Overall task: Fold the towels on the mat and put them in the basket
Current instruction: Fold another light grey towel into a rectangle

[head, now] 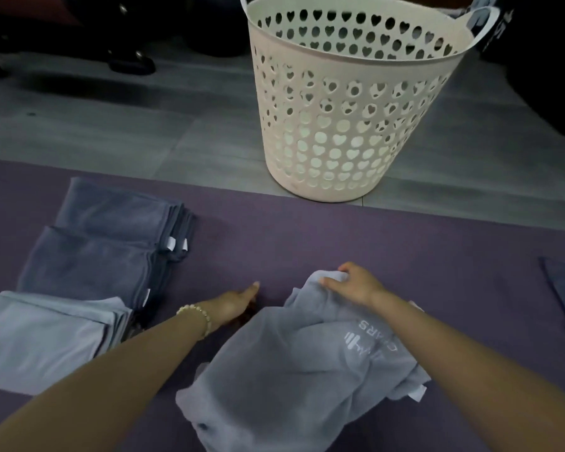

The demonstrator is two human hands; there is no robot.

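The crumpled pale grey-blue towel (294,370) with a white printed logo lies bunched in the near middle of the purple foam mat (405,243). The right hand (352,287) grips its far edge, fingers curled over the cloth; the left hand (238,303), a beaded bracelet (199,316) at its wrist, reaches with fingers straight to the mat just beside the towel's left side, holding nothing that shows.

The step in hand looks to be spreading this towel for folding. To do it well, I judge, the left hand should find the matching far corner; both hands should then draw that edge taut and lay the cloth flat; edges should meet corner to corner, with wrinkles smoothed out before each fold.

Counted:
- one loose towel;
- three piles of folded towels at the left: the far dark slate-blue stack (118,210), the middle dark slate-blue stack (88,262) and the near pale grey stack (46,334);
- one dark cloth (564,295) at the right edge, partly cut off;
- one cream plastic basket (349,125) with heart-shaped holes, standing on the grey floor (144,132) just past the mat; its bottom is hidden.
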